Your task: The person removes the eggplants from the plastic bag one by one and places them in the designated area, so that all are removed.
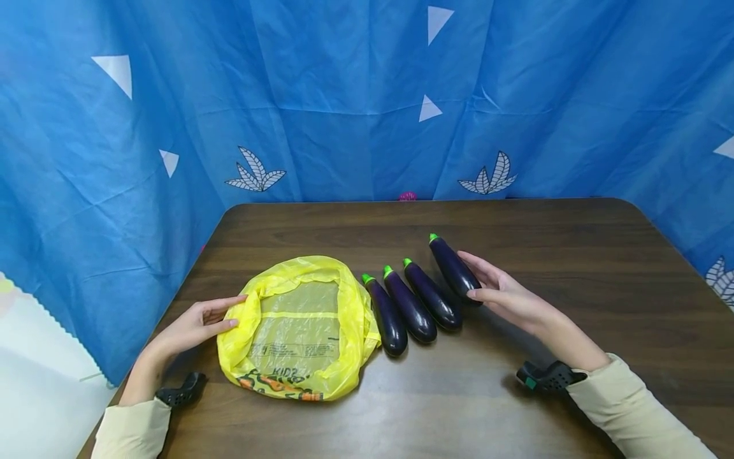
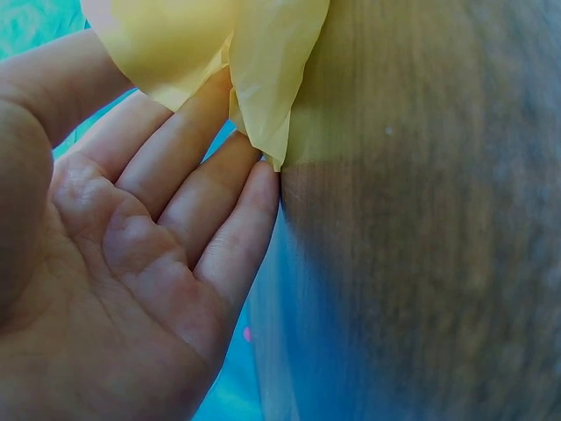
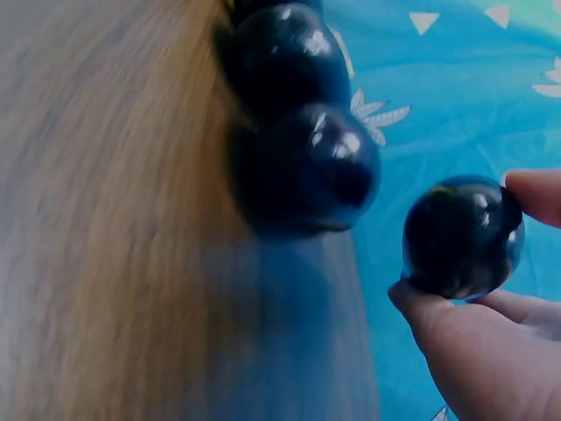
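Note:
A yellow plastic bag (image 1: 369,319) with a rolled-back, wide round mouth lies on the table. My left hand (image 1: 197,325) is at its left rim, thumb and fingers pinching the plastic; in the left wrist view the yellow film (image 2: 267,79) hides the fingertips. With thumb and fingers, my right hand (image 1: 507,296) grips a dark purple eggplant (image 1: 453,266) near its blunt end, its green tip pointing away. In the right wrist view this held eggplant (image 3: 460,237) stands apart from the others. Three more eggplants (image 1: 410,306) lie side by side, between the bag and my right hand.
The brown wooden table (image 1: 573,255) ends at a rounded far edge, with a blue patterned curtain (image 1: 367,127) hanging behind it. Each wrist wears a black camera mount (image 1: 550,376). The leftmost eggplant lies against the bag's right side.

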Motion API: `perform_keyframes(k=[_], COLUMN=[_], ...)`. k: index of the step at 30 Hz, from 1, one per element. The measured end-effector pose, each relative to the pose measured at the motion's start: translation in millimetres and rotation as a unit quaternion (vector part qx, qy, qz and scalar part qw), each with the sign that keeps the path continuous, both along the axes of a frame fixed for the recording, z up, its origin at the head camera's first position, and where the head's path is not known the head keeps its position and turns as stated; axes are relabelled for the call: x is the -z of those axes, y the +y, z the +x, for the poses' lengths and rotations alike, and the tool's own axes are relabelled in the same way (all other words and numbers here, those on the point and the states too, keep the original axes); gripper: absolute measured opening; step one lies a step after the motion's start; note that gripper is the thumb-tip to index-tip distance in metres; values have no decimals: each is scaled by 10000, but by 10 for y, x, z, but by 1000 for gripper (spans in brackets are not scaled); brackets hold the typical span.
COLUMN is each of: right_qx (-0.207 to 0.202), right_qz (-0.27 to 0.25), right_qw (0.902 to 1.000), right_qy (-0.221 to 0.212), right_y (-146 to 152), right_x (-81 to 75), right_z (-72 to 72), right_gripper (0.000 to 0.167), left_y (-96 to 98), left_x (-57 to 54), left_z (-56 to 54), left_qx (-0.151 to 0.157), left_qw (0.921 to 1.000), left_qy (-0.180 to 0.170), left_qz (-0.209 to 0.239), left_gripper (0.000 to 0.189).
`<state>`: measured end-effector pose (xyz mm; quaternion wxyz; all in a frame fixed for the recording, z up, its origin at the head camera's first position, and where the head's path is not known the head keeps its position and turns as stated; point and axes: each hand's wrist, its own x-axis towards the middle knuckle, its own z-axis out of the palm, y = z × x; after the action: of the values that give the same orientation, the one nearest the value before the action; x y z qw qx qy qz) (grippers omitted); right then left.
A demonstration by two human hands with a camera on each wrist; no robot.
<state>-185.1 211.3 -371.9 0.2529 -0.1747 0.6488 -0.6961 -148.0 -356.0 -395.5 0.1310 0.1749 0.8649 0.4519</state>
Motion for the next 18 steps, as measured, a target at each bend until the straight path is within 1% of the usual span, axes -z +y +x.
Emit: perform_keyframes(k=[9, 18], right_qx=[-133, -174], right_qz=[273, 535], right_qw=[9995, 9983], right_qy=[56, 131], right_y=[84, 98], right_x=[137, 272], right_z=[-51, -92], right_gripper=[71, 73], left_y=[5, 14], left_x=[-20, -30], left_z=[3, 10], left_qx=[-31, -19], left_qw=[9999, 10000], left_qy=[-8, -58], left_qz=[-102, -65], left_gripper=[47, 48])
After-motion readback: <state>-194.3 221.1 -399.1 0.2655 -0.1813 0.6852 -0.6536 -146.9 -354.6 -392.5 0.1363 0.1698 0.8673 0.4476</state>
